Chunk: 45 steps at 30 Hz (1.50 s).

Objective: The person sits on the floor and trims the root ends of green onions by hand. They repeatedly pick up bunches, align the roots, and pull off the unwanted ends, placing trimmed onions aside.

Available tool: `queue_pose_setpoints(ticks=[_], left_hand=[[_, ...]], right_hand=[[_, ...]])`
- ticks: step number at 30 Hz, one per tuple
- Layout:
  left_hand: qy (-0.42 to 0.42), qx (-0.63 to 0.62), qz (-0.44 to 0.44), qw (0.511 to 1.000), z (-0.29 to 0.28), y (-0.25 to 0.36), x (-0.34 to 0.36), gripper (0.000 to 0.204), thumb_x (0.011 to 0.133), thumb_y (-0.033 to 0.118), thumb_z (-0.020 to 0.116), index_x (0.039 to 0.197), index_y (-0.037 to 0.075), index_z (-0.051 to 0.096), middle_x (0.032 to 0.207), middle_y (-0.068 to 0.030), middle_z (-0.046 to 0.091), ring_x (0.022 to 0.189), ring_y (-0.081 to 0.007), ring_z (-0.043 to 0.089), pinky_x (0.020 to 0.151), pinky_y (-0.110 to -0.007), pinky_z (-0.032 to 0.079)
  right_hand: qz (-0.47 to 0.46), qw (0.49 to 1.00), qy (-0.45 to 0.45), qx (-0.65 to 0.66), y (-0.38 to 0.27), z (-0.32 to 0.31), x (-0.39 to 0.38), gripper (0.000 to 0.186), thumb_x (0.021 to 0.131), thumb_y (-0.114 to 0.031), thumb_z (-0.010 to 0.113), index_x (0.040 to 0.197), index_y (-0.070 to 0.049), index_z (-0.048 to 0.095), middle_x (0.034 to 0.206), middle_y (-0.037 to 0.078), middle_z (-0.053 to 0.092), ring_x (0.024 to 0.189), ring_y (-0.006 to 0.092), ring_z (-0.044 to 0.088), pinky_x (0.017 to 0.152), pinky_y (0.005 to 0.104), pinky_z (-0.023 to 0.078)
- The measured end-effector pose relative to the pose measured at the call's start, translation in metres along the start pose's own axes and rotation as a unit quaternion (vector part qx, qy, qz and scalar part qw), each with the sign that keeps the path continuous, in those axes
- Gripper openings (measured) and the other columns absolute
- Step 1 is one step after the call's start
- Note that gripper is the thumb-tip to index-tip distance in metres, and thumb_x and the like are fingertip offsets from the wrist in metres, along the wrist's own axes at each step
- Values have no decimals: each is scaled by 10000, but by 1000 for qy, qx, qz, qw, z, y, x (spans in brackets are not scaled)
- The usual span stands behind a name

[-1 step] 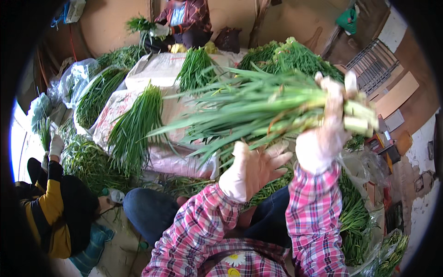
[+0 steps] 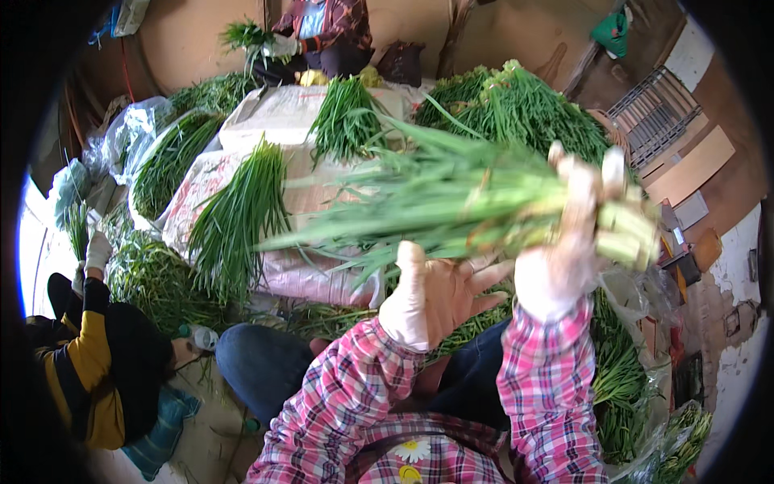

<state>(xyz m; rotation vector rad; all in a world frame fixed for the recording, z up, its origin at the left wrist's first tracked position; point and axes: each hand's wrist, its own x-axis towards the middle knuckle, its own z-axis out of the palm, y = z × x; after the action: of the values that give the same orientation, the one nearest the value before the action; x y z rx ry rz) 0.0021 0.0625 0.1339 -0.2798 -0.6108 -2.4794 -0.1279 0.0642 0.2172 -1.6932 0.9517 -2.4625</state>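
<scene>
In my right hand (image 2: 579,222) is a large bunch of long green leafy stems (image 2: 476,206), blurred, its pale cut ends pointing right and its leaves reaching left over the sacks. My left hand (image 2: 439,294), in a pale glove, is open with spread fingers just beneath the bunch; whether it touches the leaves I cannot tell. A loose bunch (image 2: 238,214) lies on a white woven sack (image 2: 185,206), and another (image 2: 343,117) sits on the sack behind.
Across the sacks a person (image 2: 326,36) sits holding greens; at left a co-worker in yellow and black (image 2: 89,355) holds a thin bunch. Piles of greens (image 2: 532,113), plastic bags (image 2: 137,133), a bottle (image 2: 201,337) and a metal rack (image 2: 653,117) stand around.
My right hand has moved a little downward with the bunch. My left hand has shifted slightly up and left, still open.
</scene>
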Motion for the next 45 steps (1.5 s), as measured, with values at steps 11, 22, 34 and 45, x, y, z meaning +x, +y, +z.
queue_pose_setpoints(ticks=[11,22,34,45], left_hand=[[83,-141,-8,986,-46,7,-24,857,840,538,623,1485,103,262,1513,-165,291,1320,-315,412,1078,-491,384],[74,-32,87,993,-89,63,-16,615,892,168,628,1438,97,354,1276,-78,549,1015,-210,612,883,-377,546],[163,462,169,855,-86,103,19,515,707,94,816,1165,38,587,1068,-46,661,924,-138,632,841,-295,521],[144,846,73,509,-138,201,39,522,814,364,689,1197,32,567,1112,-90,620,956,-210,588,865,-316,482]], right_hand=[[-80,849,-505,-132,-57,-18,-120,313,794,-151,656,1095,-230,700,844,-62,643,911,125,633,890,332,469],[-27,774,-568,-278,-50,-41,-125,294,835,-201,652,1129,-196,657,1103,-5,611,981,217,597,869,381,463],[303,891,-329,80,95,49,-52,938,687,-478,805,1376,-51,331,1235,152,556,1140,263,547,996,382,441],[72,930,-323,-159,154,98,-34,506,768,-269,794,1149,-30,561,1030,80,675,949,190,641,845,309,528]])
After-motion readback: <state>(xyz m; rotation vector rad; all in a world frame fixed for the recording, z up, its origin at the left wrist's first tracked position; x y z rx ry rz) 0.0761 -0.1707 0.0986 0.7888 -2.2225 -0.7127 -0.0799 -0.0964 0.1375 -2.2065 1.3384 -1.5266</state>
